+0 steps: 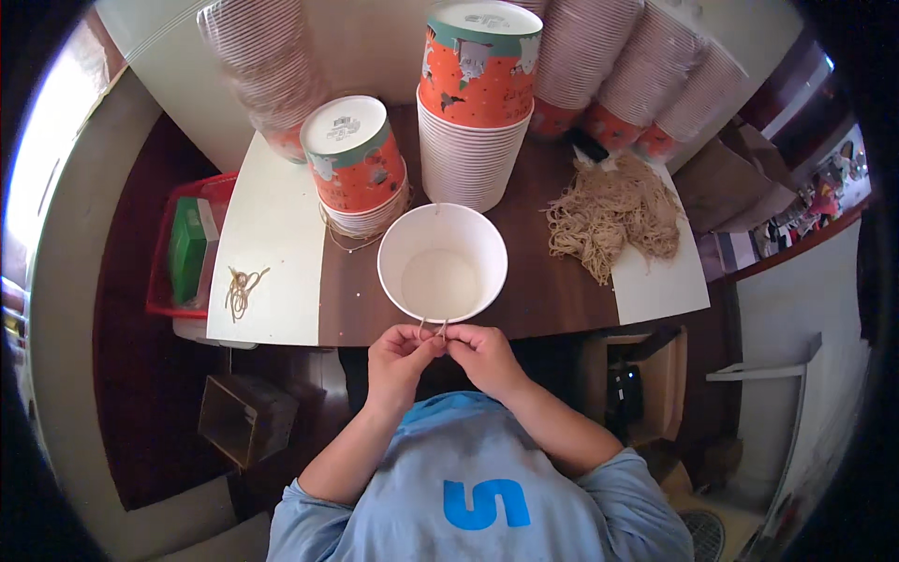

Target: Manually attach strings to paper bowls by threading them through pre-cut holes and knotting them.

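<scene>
A white paper bucket (442,267) stands mouth up near the table's front edge, its inside facing me. At its near rim, my left hand (401,361) and my right hand (482,356) meet, fingertips pinched together. Between them runs a thin tan cord (441,330), its strands coming up to the rim. Whether the cord passes through holes in the wall is hidden by my fingers. A short bit of cord shows at the far rim inside the bucket.
Behind the bucket rise a tall stack of upside-down orange buckets (479,84) and a shorter stack (354,164) with cords around it. A heap of tan cords (618,215) lies right, a few loose cords (243,292) left. Wrapped bucket stacks (267,66) line the back. A red crate (159,281) sits left.
</scene>
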Available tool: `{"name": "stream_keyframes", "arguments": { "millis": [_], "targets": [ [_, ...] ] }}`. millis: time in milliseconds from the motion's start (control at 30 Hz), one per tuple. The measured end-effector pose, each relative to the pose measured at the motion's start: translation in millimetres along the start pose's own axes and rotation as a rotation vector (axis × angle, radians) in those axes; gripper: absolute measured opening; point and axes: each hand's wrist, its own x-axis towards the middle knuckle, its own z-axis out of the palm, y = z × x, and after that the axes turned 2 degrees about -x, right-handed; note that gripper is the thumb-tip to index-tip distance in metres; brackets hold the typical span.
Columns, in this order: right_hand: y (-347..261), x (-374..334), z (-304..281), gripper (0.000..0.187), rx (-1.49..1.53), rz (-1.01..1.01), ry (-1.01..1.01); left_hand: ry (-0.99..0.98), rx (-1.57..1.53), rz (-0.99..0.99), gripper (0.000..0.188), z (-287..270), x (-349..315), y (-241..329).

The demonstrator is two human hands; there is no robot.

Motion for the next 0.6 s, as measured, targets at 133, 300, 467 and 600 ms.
{"name": "stream_keyframes", "arguments": {
  "millis": [133, 300, 467, 600],
  "targets": [
    [0, -3, 4, 0.021, 0.371, 0.048, -0.025, 0.033, 0.141, 0.106, 0.011, -1, -5, -4],
    [4, 2, 4, 0.019, 0.467, 0.151, -0.002, 0.064, 0.125, 0.157, 0.011, 3, -5, -7],
    [9, 5, 0, 0.017, 0.877, 0.394, -0.041, 0.085, 0.183, 0.282, 0.009, 6, -6, -10],
    [10, 4, -5, 0.019, 0.976, 0.417, -0.097, 0.056, 0.230, 0.300, 0.009, 8, -7, -11]
  ]
}}
